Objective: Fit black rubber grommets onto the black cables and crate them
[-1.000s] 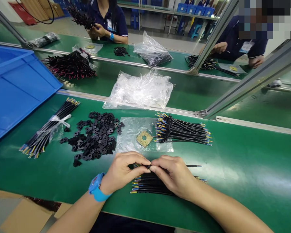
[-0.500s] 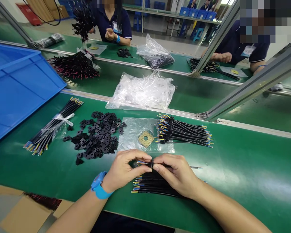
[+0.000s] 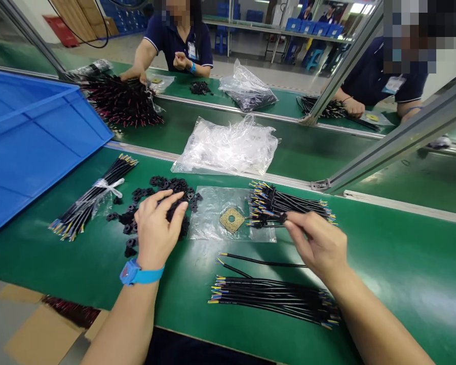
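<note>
My left hand (image 3: pixel 157 223) is open, fingers spread above the pile of small black plastic clips (image 3: pixel 163 182); whether it touches any is hidden. Pinched in my right hand (image 3: pixel 319 241) is a short black cable (image 3: pixel 275 216) fitted with a black clip, close to a stack of cables with clips on them (image 3: pixel 302 201). Below lies a bundle of plain black cables (image 3: pixel 266 294), their ends showing yellow and blue wires. Two loose cables (image 3: pixel 264 262) rest just above that bundle. A yellowish square plate with a round hole (image 3: pixel 232 220) lies on a clear plastic bag (image 3: pixel 205 223).
On the left are a tied cable bundle (image 3: pixel 93 197) and a large blue bin (image 3: pixel 34 132). Clear plastic bags (image 3: pixel 228 147) lie along the metal rail. A slanting metal post (image 3: pixel 399 129) rises at right. Across the bench, one person's hand (image 3: pixel 135 73) touches a big wire bunch (image 3: pixel 121 101).
My hands have parted: the left moved left to the clips, the right moved up and right with the cable. The person opposite has lowered a wire bunch onto the pile.
</note>
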A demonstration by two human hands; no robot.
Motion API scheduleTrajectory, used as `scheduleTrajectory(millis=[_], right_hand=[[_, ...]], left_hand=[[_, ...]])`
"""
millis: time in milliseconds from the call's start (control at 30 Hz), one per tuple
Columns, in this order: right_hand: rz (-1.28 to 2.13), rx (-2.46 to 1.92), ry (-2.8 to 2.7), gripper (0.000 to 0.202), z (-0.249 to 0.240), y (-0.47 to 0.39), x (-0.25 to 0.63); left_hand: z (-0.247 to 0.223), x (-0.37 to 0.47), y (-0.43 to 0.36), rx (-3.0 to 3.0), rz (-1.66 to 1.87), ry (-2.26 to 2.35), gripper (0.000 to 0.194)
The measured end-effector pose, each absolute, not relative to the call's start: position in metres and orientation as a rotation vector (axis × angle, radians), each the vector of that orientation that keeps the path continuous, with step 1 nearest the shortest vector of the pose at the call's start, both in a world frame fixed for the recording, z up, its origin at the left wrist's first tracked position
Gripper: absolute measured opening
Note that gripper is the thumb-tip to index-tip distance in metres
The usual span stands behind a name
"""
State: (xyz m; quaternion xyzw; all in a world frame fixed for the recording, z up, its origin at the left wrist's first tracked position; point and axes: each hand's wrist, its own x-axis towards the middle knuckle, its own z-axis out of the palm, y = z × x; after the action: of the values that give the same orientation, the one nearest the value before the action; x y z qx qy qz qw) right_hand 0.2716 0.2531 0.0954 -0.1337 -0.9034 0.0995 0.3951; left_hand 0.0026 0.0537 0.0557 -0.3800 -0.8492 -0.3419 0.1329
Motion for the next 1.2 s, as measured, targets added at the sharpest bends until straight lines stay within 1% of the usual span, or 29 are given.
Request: scheduleTrajectory(millis=[100, 167, 333, 433, 533, 633, 767, 867, 967, 1033, 1200], right_hand=[[0.150, -0.482, -2.263, 0.020, 0.088, 0.279, 0.274], [0.160, -0.534, -2.259, 0.026, 0.082, 0.289, 0.273], [0.224, -0.525, -2.311, 0.031, 0.069, 0.300, 0.265], [0.185, -0.531, -2.307, 0.031, 0.074, 0.294, 0.264], [0.297, -0.460, -2.415, 0.019, 0.085, 0.277, 0.268], [0.494, -0.248, -2.741, 0.014, 0.086, 0.251, 0.269], [0.413, -0.149, -3.061, 0.008, 0.064, 0.224, 0.261], [0.419, -0.169, -3.049, 0.002, 0.052, 0.217, 0.255], [0.525, -0.272, -2.899, 0.007, 0.049, 0.220, 0.252], [0.541, -0.353, -2.816, 0.012, 0.046, 0.224, 0.252], [0.261, -0.400, -2.830, 0.027, 0.033, 0.229, 0.250]], left_hand=[[0.041, 0.003, 0.059, -1.276, -0.666, -2.541, 0.040], [0.032, 0.003, 0.061, -1.330, -0.574, -2.529, 0.039], [0.026, -0.004, 0.061, -1.387, -0.590, -2.447, 0.025], [0.030, -0.006, 0.060, -1.430, -0.572, -2.456, 0.018], [0.032, -0.004, 0.060, -1.483, -0.524, -2.496, 0.020], [0.032, -0.002, 0.061, -1.544, -0.536, -2.518, 0.022], [0.032, 0.001, 0.062, -1.540, -0.512, -2.551, 0.032], [0.033, 0.003, 0.062, -1.525, -0.429, -2.573, 0.033], [0.036, 0.006, 0.062, -1.535, -0.387, -2.567, 0.034], [0.039, 0.009, 0.062, -1.496, -0.388, -2.563, 0.031], [0.045, 0.012, 0.061, -1.316, -0.315, -2.556, 0.024]])
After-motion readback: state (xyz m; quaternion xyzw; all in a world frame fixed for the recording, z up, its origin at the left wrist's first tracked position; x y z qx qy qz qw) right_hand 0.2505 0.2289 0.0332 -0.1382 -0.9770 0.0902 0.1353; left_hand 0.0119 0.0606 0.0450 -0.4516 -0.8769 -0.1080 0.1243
